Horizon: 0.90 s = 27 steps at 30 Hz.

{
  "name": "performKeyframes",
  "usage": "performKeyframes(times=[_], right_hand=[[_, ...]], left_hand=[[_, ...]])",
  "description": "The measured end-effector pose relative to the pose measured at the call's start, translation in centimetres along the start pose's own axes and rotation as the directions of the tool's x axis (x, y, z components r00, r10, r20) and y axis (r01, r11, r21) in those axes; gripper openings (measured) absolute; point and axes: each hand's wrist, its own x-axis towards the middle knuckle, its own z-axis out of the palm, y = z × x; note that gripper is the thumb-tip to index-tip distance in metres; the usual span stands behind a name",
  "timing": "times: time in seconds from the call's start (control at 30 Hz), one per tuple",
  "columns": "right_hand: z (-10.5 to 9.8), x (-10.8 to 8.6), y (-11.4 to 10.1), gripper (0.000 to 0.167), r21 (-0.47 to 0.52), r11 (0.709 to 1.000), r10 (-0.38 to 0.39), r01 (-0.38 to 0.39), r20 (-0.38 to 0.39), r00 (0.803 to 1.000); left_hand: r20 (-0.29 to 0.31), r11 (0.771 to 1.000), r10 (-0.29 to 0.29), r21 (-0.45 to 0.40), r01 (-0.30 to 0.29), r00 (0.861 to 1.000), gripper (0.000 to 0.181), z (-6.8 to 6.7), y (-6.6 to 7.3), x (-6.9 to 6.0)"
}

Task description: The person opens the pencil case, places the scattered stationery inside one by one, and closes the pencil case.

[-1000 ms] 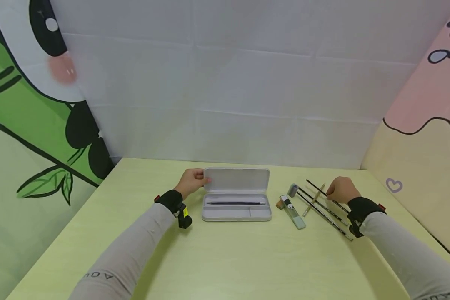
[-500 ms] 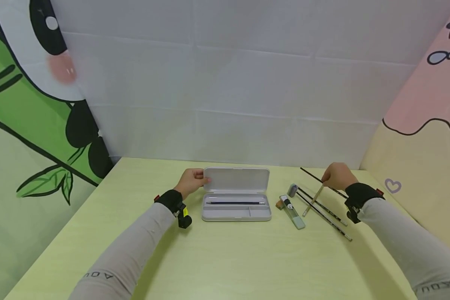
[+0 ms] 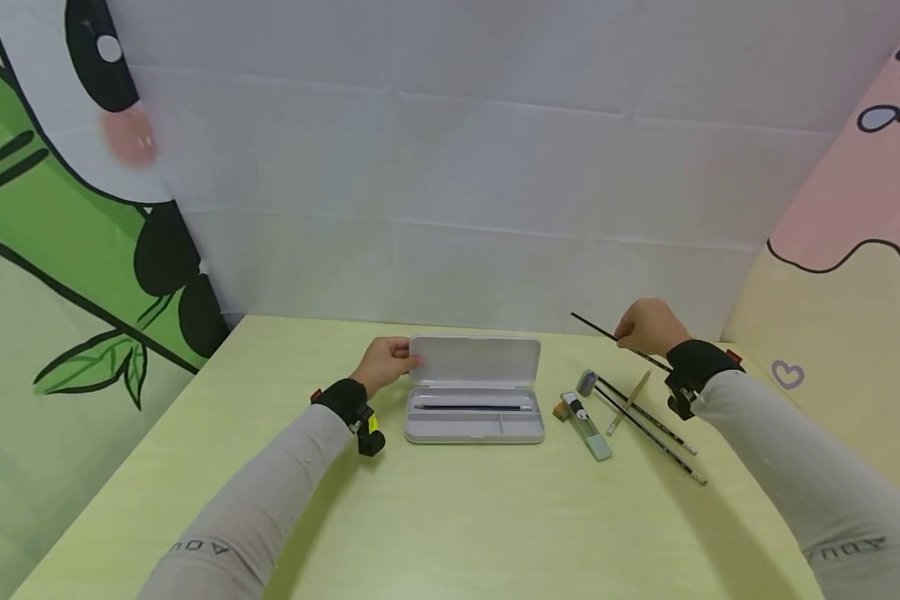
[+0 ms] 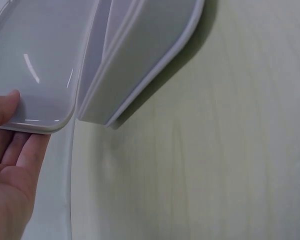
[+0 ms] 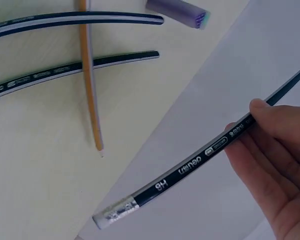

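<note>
My left hand [image 3: 381,364] grips the left edge of the raised lid [image 3: 474,360] of a pale grey pencil case. In the left wrist view the thumb lies on the lid's inner face, with the fingers behind it. One dark pencil [image 3: 472,407] rests in the long compartment of the case's base [image 3: 450,429]. Between thumb and fingers my right hand [image 3: 651,326] pinches another dark pencil [image 5: 190,167], marked HB, with a white eraser end in a metal band. It hangs tilted above the table, to the right of the case.
Two dark pencils [image 3: 656,444] lie on the table [image 3: 450,525] at the right, crossed by a yellowish pencil [image 3: 630,400]. Beside them are a purple-grey block [image 3: 587,382], a pale green slim case [image 3: 591,433] and a small brown block [image 3: 561,411]. A white sheet hangs behind.
My right hand has lifted the dark pencil off the pile and carried it up and leftward, toward the back. The left hand stays on the lid.
</note>
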Motion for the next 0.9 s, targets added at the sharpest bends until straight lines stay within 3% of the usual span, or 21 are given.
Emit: performKeyframes(times=[0.23, 0.53, 0.77, 0.9], right_hand=[[-0.5, 2.3, -2.2, 0.007, 0.031, 0.998, -0.057, 0.057, -0.019, 0.998], [-1.2, 4.5, -6.3, 0.009, 0.083, 0.976, -0.197, 0.201, -0.054, 0.979], [-0.3, 5.9, -8.0, 0.009, 0.107, 0.958, -0.263, 0.267, -0.048, 0.964], [0.4, 6.1, -9.4, 0.007, 0.107, 0.939, -0.325, 0.328, -0.043, 0.945]], left_hand=[[-0.005, 1.000, -0.006, 0.001, 0.006, 1.000, 0.039, 0.3, 0.0, 0.5], [-0.011, 1.000, 0.006, 0.006, -0.006, 1.000, 0.040, 0.4, 0.3, 1.0], [-0.025, 1.000, 0.004, 0.015, -0.004, 1.000, 0.038, 0.6, 0.3, 1.2], [-0.031, 1.000, -0.014, 0.016, 0.014, 0.999, 0.039, 0.5, 0.3, 1.3]])
